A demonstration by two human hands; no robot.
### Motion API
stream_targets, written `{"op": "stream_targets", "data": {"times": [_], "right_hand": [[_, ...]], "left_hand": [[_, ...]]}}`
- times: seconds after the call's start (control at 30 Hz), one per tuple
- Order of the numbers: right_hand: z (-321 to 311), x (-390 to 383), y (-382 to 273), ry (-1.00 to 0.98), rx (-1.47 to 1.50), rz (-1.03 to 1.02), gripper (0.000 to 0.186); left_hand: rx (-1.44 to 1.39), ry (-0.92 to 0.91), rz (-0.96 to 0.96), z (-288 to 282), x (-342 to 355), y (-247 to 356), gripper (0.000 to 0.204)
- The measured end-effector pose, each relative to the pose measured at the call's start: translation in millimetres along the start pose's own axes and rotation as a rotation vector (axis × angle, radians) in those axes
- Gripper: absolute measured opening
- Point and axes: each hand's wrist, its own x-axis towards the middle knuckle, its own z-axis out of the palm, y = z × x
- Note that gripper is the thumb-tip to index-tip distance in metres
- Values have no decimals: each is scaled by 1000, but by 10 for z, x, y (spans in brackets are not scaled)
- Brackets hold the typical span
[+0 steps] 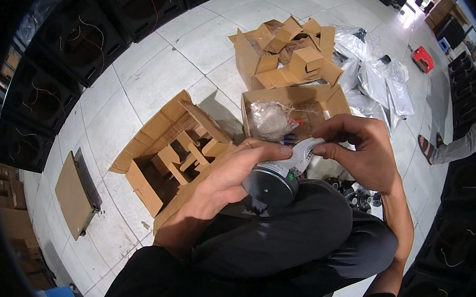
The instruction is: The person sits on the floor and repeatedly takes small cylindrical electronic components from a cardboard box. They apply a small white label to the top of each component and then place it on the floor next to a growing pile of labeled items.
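My left hand (231,173) grips a round grey metal part (271,186) held over my lap, thumb lying across its top. My right hand (359,149) pinches a white label or wrapper (304,153) that curls up off the part's upper side. Just beyond my hands sits an open cardboard box (329,102) holding a clear plastic bag (270,120) with small red and blue pieces.
An open box with cardboard dividers (179,155) lies to the left, another box of cardboard inserts (281,49) farther off. Crumpled plastic sheeting (375,75), small black parts (356,192) by my knee, black speaker cabinets (80,32) along the walls, another person's leg (459,144) at right.
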Motion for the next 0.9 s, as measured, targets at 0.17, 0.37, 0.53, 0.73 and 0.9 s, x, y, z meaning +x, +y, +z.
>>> {"op": "stream_targets", "data": {"times": [0.17, 0.37, 0.53, 0.73, 0.9], "right_hand": [[-12, 0, -6, 14, -141, -98, 14], [-15, 49, 65, 341, -190, -366, 14], [-19, -46, -62, 179, 318, -17, 7], [343, 117, 68, -42, -51, -42, 13], [426, 170, 190, 89, -203, -108, 16]], "left_hand": [[-9, 26, 1, 34, 0, -6, 35], [-233, 128, -54, -51, 80, -42, 23], [-439, 233, 11, -107, 209, -52, 24], [-424, 267, 75, -23, 323, -98, 26], [-381, 243, 58, 41, 321, -100, 30]]}}
